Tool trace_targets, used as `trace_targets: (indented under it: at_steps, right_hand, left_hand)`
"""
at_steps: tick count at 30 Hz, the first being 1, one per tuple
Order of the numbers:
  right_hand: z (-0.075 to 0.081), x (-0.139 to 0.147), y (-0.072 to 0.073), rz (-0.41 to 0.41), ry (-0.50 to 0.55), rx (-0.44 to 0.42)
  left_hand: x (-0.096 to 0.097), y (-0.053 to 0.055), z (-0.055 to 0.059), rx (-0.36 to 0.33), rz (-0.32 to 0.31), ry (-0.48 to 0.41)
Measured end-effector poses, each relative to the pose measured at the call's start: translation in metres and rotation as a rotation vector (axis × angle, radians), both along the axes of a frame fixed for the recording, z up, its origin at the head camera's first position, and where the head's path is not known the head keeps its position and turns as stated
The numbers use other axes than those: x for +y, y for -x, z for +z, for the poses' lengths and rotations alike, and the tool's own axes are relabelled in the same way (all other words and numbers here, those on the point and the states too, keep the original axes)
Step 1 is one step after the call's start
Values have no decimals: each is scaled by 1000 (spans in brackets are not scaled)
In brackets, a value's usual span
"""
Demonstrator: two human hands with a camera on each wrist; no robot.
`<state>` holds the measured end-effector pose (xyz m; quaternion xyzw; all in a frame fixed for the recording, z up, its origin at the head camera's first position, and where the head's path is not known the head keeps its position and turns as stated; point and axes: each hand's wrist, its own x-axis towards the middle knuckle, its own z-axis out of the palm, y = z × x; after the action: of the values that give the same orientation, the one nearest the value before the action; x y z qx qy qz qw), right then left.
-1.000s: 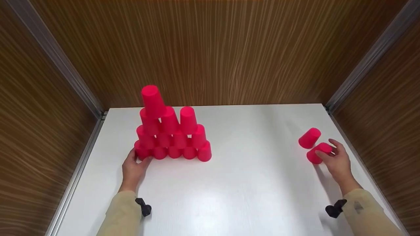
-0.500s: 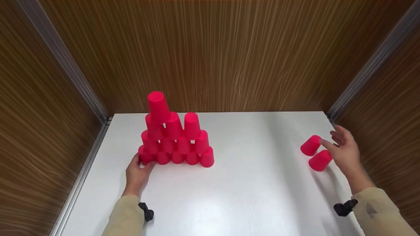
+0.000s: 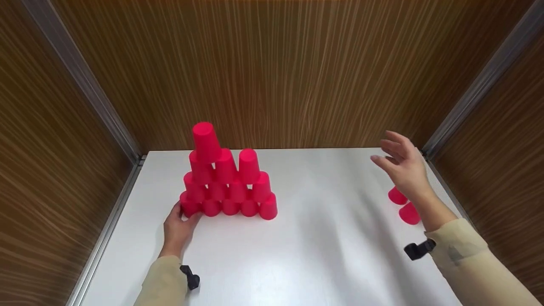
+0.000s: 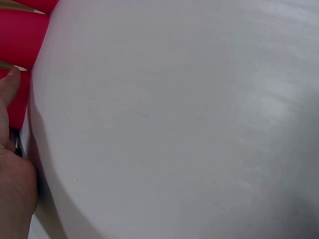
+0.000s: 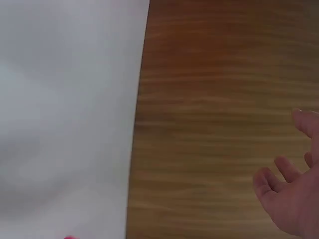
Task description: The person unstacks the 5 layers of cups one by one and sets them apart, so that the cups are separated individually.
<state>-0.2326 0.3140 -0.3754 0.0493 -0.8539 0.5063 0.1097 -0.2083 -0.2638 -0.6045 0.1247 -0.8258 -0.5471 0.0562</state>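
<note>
Pink-red plastic cups stand mouth down in a stepped stack (image 3: pixel 229 187) at the left of the white table. Three rows narrow upward, and a single cup (image 3: pixel 206 142) tops the left side. My left hand (image 3: pixel 177 231) holds the bottom-left corner cup (image 3: pixel 190 205), thumb in front, other fingers partly hidden. In the left wrist view the thumb (image 4: pixel 11 82) lies against that cup. Raised over the right side, my right hand (image 3: pixel 401 163) holds nothing, its fingers spread and loosely bent. Below it two more cups, a rear one (image 3: pixel 397 196) and a nearer one (image 3: pixel 409 213), are partly covered by the forearm.
Wood-grain panels enclose the white table (image 3: pixel 314 255) at the back (image 3: pixel 280 72) and both sides. Metal rails run along the side corners. In the third row, the right cup (image 3: pixel 249 165) stands with nothing on it.
My right hand has let go of the nearer right-hand cup, lifted away and swung up and left, empty. The left hand keeps its hold. The head view has shifted slightly.
</note>
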Motion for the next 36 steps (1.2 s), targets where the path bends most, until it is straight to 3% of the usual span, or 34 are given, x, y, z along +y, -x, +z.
trace_targets:
  at_steps: [7,14,19,24,29,36]
  right_hand:
    - [33,-68,12,132,9,72]
    - [54,-136,19,265,19,128]
    - [64,-187,21,343,-1,124]
    - [75,-239,25,403,-4,66]
    - [77,-286,25,422,10,3]
    - [65,-328,25,449,42,-73]
  left_hand:
    - [3,4,5,5,-7,3]
    - [9,5,7,3,-8,14]
    - [13,5,8,-8,-2,15]
    - [15,4,12,-15,3,-2]
    - [17,1,14,-2,4,11]
    - [21,-1,12,-41,6,-26]
